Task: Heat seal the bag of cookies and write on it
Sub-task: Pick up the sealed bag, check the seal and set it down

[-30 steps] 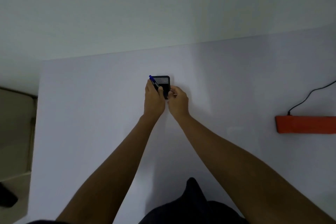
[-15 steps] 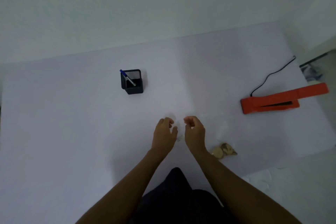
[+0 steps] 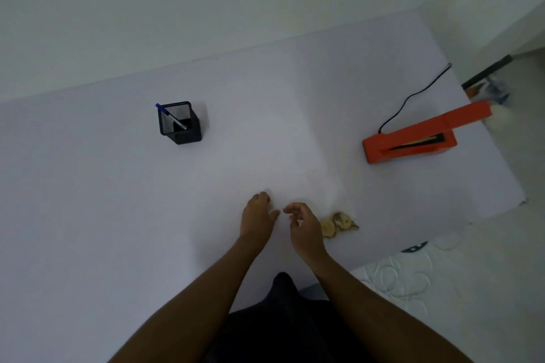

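Hovering hands: both the left hand and the right hand are held low over the table, side by side, nothing seen in either.
Left grip: fingers are loosely curled and part-spread; no object is gripped.
Right grip: fingers are curled inward with the thumb apart; it is released, though whether a clear film edge is being touched cannot be told.
Landmark: the cookies are taken as the reference for all places below.
Cookies: a small pale cluster is seen lying on the table just beside the right hand, on its outer side. A clear bag around them is only faintly suggested; its mouth and outline cannot be made out.
Heat sealer: the orange unit is placed well beyond the cookies, farther away and to the right, with its arm raised and a black cord run off behind it.
Pen holder: a black mesh cup is set well apart from the cookies, far to the left and farther back; a blue pen is leaned inside it.
Stage: sealing is judged not yet done, and the bag is judged the next thing to be picked up.
Risk, spill: cookies could be tipped out if the bag is lifted by the wrong end, since the opening is hard to see.
Risk, seal: a weak or wrinkled seam could be caused by film laid unevenly under the bar.
Risk, edge: the sealer is near the table's right edge and could be nudged off by a pull on the cord.
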Demonstrator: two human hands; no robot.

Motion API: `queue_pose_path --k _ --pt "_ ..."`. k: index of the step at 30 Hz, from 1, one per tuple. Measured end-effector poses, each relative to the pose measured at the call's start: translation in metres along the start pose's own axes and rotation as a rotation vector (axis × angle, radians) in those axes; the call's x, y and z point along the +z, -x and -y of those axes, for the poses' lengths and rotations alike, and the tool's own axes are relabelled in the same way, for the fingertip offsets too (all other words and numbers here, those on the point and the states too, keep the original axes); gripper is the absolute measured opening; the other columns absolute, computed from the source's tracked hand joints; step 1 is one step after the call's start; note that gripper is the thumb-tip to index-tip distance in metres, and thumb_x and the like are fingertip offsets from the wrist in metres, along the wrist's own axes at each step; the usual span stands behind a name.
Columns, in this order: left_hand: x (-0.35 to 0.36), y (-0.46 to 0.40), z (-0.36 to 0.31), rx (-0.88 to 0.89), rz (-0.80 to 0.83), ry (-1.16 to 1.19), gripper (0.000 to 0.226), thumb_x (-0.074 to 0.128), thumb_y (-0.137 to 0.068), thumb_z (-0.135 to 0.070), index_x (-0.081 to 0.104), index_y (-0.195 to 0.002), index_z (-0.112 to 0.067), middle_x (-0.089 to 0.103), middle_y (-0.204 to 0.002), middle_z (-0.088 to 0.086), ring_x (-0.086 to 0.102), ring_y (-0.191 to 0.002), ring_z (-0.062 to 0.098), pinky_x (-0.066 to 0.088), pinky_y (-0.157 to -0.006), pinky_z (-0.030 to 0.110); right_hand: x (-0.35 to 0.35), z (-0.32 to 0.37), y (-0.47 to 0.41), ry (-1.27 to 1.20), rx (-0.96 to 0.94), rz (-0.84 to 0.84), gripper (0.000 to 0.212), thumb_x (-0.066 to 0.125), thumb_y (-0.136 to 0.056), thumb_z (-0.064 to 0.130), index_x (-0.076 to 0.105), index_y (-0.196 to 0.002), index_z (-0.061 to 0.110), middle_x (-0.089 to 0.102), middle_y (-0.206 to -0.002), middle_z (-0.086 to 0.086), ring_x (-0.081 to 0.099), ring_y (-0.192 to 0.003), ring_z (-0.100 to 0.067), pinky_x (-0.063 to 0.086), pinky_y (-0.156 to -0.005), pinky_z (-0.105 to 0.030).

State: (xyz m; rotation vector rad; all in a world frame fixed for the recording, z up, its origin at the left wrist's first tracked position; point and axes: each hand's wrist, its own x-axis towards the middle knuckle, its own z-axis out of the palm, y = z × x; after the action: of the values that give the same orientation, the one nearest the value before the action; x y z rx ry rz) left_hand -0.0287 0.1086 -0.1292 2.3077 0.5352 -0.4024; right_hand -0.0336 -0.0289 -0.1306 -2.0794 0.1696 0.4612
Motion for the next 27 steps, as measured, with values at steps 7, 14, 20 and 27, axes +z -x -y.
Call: queue_pose_path --k 7,14,20,27 --pt "0.003 -0.001 -0.001 -0.016 -0.09 -0.025 0.004 0.058 -0.087 -0.007 0.06 -0.084 -0.008 0.062 -0.08 0.004 0.057 -0.071 0.019 0.049 -0.063 0.031 0.002 -0.005 -0.007 -0.006 -0.057 0.086 0.046 0.046 -0.084 -0.017 0.066 -0.111 0.015 0.069 -0.111 0.004 0.063 -0.105 -0.009 0.049 -0.095 -0.016" --pt "0.003 0.0 -0.002 -0.088 -0.107 0.114 0.017 0.065 -0.086 -0.007 0.066 -0.103 -0.011 0.068 -0.088 -0.001 0.064 -0.078 0.015 0.054 -0.073 0.027 0.004 -0.005 -0.014 -0.025 -0.061 0.207 0.05 0.048 -0.083 -0.016 0.064 -0.119 0.014 0.068 -0.118 0.003 0.063 -0.111 -0.01 0.049 -0.098 -0.021" --pt "-0.014 0.002 -0.001 -0.217 -0.036 0.31 0.017 0.063 -0.088 -0.007 0.071 -0.1 -0.016 0.068 -0.089 -0.004 0.063 -0.083 0.014 0.05 -0.076 0.025 0.001 -0.001 -0.021 0.038 -0.012 0.304 0.052 0.046 -0.08 -0.016 0.064 -0.116 0.017 0.067 -0.113 0.011 0.063 -0.102 -0.006 0.046 -0.084 -0.006" --pt "-0.06 0.025 -0.007 -0.43 0.07 0.877 0.017 0.063 -0.092 -0.009 0.074 -0.103 -0.015 0.071 -0.104 0.005 0.063 -0.094 0.022 0.053 -0.073 0.032 -0.007 0.01 -0.017 0.067 -0.031 0.304 0.038 0.057 -0.09 -0.003 0.064 -0.12 0.018 0.066 -0.119 0.012 0.062 -0.105 -0.002 0.048 -0.082 -0.004"
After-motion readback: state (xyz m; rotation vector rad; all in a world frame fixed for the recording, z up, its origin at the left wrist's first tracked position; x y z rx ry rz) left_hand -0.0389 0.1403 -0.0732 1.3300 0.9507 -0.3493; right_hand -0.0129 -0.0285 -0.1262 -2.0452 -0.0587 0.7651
